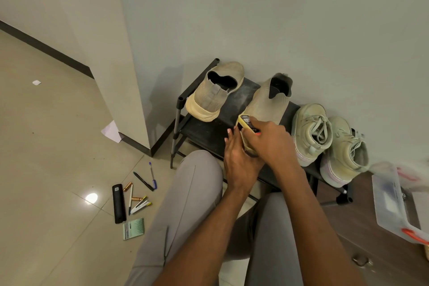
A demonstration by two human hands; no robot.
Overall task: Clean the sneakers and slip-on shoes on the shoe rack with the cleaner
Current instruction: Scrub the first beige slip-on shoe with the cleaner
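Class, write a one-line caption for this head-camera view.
Right hand scrubs a slip-on shoe with the yellow cleaner while left hand steadies it.

Pens (145,181) and markers (140,204) lie scattered on the shiny tile floor (46,169). A long black case (119,203) lies beside them, near a small green booklet (133,228). A folded white paper (111,132) rests by the wall corner. A clear plastic box (394,204) sits on a brown wooden cabinet (371,239).
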